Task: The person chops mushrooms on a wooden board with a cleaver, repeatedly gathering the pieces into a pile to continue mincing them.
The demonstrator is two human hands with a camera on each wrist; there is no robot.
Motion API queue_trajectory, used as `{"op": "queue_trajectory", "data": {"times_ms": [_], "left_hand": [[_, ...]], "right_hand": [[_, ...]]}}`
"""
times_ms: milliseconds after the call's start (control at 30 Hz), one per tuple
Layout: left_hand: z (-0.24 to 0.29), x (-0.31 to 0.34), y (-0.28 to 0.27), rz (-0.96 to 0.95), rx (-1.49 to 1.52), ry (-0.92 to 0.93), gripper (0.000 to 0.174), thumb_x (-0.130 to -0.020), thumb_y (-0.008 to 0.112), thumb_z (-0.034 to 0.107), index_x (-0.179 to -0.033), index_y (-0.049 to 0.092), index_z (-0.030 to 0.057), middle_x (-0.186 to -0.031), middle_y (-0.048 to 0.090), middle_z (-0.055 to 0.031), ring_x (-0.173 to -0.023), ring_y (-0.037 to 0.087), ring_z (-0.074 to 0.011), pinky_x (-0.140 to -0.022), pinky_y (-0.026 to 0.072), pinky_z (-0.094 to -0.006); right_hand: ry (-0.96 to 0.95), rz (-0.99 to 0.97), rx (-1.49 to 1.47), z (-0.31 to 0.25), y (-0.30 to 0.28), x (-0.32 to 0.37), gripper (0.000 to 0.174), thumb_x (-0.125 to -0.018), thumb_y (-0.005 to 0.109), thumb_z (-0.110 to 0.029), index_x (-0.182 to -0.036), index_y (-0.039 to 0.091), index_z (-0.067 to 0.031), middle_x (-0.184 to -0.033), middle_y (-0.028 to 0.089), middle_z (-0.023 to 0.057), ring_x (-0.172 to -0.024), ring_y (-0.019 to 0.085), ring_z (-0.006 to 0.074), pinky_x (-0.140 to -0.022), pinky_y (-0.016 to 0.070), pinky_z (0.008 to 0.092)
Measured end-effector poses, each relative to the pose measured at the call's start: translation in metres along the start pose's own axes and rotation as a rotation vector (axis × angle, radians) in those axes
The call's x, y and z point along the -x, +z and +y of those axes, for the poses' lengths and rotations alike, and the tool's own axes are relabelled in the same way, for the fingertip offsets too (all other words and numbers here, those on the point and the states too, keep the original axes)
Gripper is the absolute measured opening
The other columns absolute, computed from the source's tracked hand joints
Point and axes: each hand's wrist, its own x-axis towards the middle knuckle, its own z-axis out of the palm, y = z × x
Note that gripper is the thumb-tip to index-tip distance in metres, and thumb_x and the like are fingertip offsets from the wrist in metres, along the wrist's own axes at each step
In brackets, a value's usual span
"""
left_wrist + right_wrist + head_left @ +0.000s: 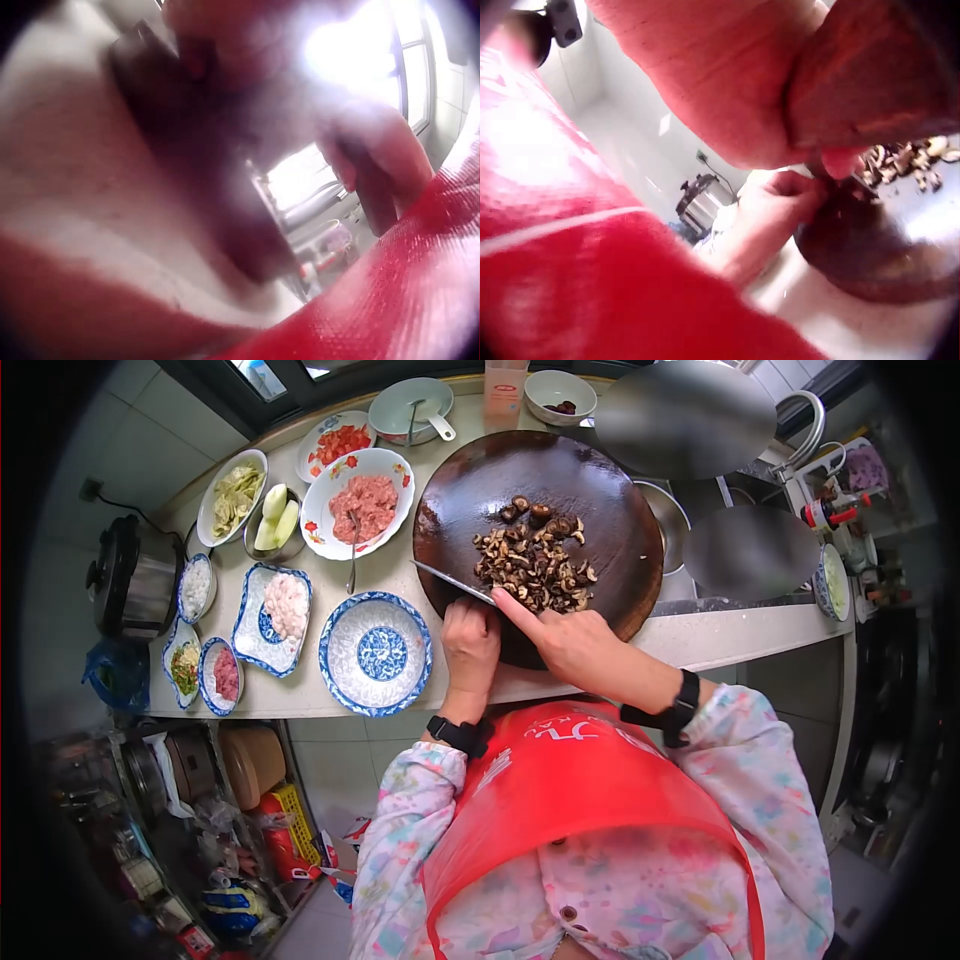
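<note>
Chopped mushrooms [535, 555] lie in a loose heap on the round dark wooden chopping board [470, 480]. My right hand [575, 645] grips a kitchen knife [448, 579], its index finger stretched along the blade. The blade shows as a thin strip pointing left over the near part of the board. In the right wrist view the brown wooden handle [870, 75] sits in the palm. Curled fingers make a fist of my left hand [470, 645], at the board's near edge right beside the knife; nothing shows inside it.
Left of the board stand an empty blue-patterned bowl [345, 675], a bowl of minced meat [315, 525] with a spoon, and a dish of pale chopped pieces [250, 650]. Several smaller bowls and an electric cooker [150, 595] are farther left. A tap [815, 420] rises at the back right.
</note>
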Motion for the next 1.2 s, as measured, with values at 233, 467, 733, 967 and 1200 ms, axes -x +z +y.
{"op": "queue_trajectory", "data": {"times_ms": [233,467,733,967,1200], "left_hand": [[0.004,-0.002,0.011,0.006,0.073,0.080,0.005,-0.074,0.062,0.000,-0.077,0.060,0.0020,-0.081,0.060,-0.0139,-0.076,0.058,-0.0332,-0.068,0.0478,-0.0417],[0.004,0.000,0.013,-0.040,0.071,0.039,0.005,-0.074,0.060,-0.003,-0.077,0.059,0.0016,-0.081,0.059,-0.0146,-0.078,0.057,-0.0337,-0.070,0.0479,-0.0423],[0.004,-0.003,0.010,0.009,0.120,0.054,0.006,-0.074,0.060,-0.003,-0.078,0.059,0.0016,-0.080,0.058,-0.0145,-0.077,0.058,-0.0335,-0.070,0.0477,-0.0425],[0.008,0.001,0.014,-0.019,0.048,-0.043,0.006,-0.074,0.061,-0.002,-0.077,0.059,0.0024,-0.080,0.058,-0.0143,-0.076,0.057,-0.0343,-0.068,0.0471,-0.0437],[0.011,0.002,0.009,0.004,0.057,0.004,0.007,-0.074,0.059,-0.003,-0.078,0.058,0.0024,-0.081,0.058,-0.0148,-0.076,0.056,-0.0346,-0.069,0.0466,-0.0437]], "right_hand": [[0.091,0.102,-0.054,0.014,0.004,0.009,0.076,-0.078,0.055,-0.001,-0.147,0.025,-0.0100,-0.071,0.061,0.0116,-0.061,0.063,0.0294,-0.052,0.0477,0.0408],[0.051,0.005,0.059,-0.002,-0.005,-0.001,0.078,-0.077,0.056,0.000,-0.148,0.025,-0.0114,-0.070,0.061,0.0119,-0.060,0.062,0.0290,-0.052,0.0481,0.0397],[0.089,0.191,-0.115,0.022,0.013,0.005,0.082,-0.076,0.056,-0.005,-0.149,0.021,-0.0157,-0.075,0.063,0.0123,-0.060,0.063,0.0302,-0.051,0.0494,0.0407],[-0.009,0.015,0.039,0.011,-0.001,-0.004,0.079,-0.077,0.056,-0.002,-0.148,0.025,-0.0141,-0.073,0.062,0.0106,-0.062,0.064,0.0285,-0.051,0.0486,0.0416],[0.016,0.137,-0.148,0.031,0.008,-0.004,0.079,-0.076,0.054,-0.002,-0.148,0.023,-0.0151,-0.079,0.066,0.0126,-0.062,0.064,0.0314,-0.052,0.0495,0.0422]]}}
